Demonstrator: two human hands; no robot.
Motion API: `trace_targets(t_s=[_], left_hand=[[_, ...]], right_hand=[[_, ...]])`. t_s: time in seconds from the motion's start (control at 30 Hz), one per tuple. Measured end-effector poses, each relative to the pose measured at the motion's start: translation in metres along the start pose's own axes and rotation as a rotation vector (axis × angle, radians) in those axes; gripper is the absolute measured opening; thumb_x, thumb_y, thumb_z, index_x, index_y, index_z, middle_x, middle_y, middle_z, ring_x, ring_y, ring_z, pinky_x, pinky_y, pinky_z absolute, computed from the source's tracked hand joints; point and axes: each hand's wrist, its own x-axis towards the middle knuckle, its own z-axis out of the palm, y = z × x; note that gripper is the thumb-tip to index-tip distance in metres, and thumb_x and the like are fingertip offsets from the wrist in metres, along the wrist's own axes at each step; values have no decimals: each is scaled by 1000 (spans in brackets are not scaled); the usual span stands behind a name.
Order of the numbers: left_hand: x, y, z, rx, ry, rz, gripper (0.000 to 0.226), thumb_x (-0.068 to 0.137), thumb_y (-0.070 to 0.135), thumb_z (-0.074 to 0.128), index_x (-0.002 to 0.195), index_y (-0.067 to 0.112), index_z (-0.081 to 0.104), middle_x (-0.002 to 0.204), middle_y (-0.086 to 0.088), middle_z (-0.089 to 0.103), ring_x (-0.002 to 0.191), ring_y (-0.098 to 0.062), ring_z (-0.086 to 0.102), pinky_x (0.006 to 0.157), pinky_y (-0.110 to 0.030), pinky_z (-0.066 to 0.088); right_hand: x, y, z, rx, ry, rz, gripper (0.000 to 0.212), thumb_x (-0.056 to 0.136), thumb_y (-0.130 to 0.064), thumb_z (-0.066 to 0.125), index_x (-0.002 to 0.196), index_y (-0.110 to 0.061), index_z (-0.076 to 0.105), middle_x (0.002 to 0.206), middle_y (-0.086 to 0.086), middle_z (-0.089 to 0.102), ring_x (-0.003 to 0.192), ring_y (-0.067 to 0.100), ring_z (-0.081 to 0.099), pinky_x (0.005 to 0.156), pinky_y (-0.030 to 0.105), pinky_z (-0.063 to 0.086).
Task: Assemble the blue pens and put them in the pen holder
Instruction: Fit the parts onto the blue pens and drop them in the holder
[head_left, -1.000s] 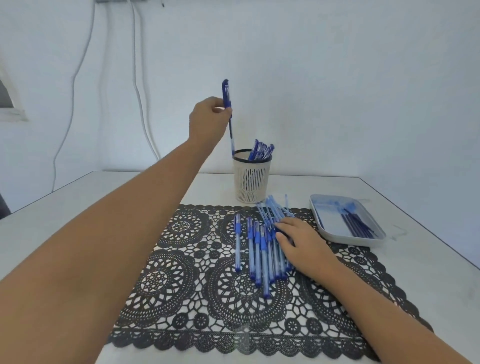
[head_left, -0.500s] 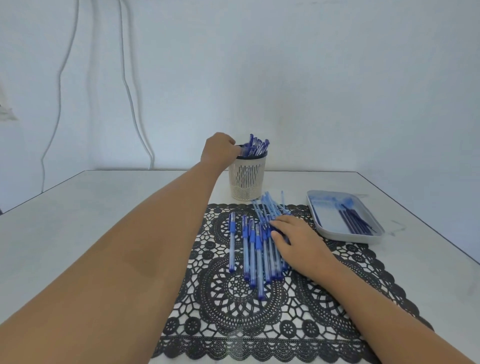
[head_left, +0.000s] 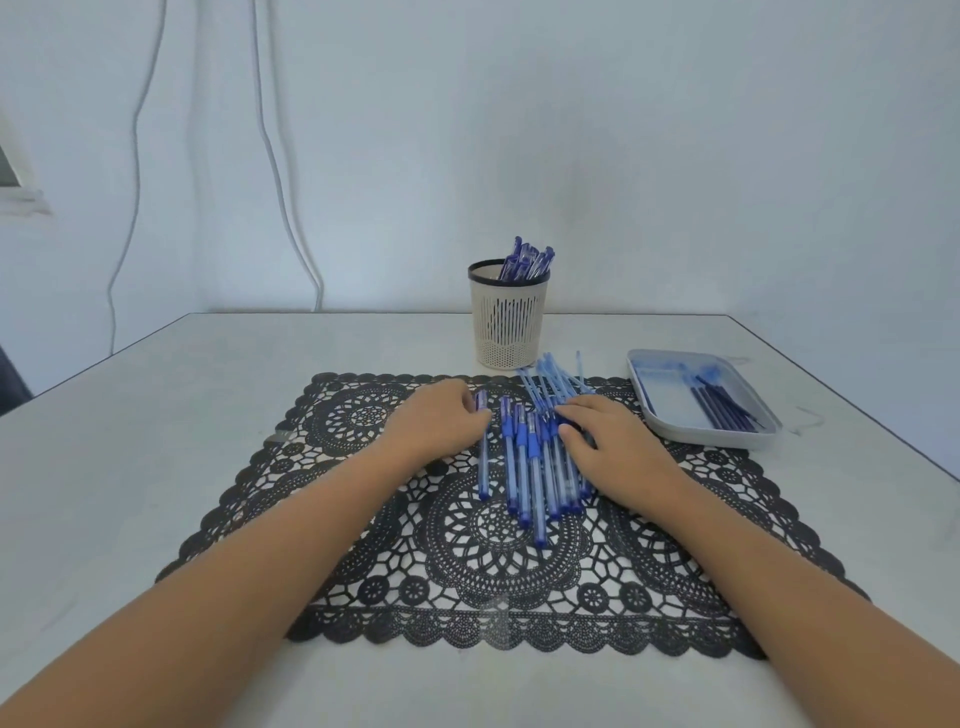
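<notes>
A person's left hand (head_left: 441, 421) curls its fingers over the capped end of the outermost pen (head_left: 483, 457), which lies flat on the mat just left of a row of blue pens (head_left: 535, 467). The right hand (head_left: 608, 441) rests on the row's right side, fingers nearly straight and close together. Directly behind the row, a loose fan of pale blue barrels (head_left: 553, 374) lies between the hands and the cream slotted pen holder (head_left: 509, 322), which stands upright just past the mat's far edge with a bunch of capped pens (head_left: 527, 260) leaning inside it. To the right, near the right hand but apart from it, a shallow grey tray (head_left: 649, 410) holds dark blue refills (head_left: 722, 410). Everything near the hands sits on a black lace mat (head_left: 363, 519) spread over a white table (head_left: 156, 415). Behind is a plain pale wall (head_left: 675, 156), where thin cables (head_left: 275, 156) hang down, with a window frame (head_left: 21, 182) at the far left.
</notes>
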Motion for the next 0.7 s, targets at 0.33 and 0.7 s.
trace_targets(t_s=[0.33, 0.7], left_hand=[[-7, 4, -8, 176, -34, 21, 20, 87, 28, 50, 85, 8, 54, 72, -1, 50, 62, -15, 44, 55, -24, 37], [-52, -17, -6, 113, 255, 492, 19, 92, 27, 50, 107, 17, 53, 99, 3, 58, 85, -13, 54, 74, -31, 47]], right_hand=[[-1, 0, -2, 6, 19, -19, 38, 97, -25, 40, 133, -16, 48, 135, -1, 47, 123, 13, 41, 103, 23, 28], [-8, -32, -4, -167, 150, -344, 48, 89, -38, 40, 126, -10, 54, 122, 7, 59, 111, 24, 55, 92, 42, 47]])
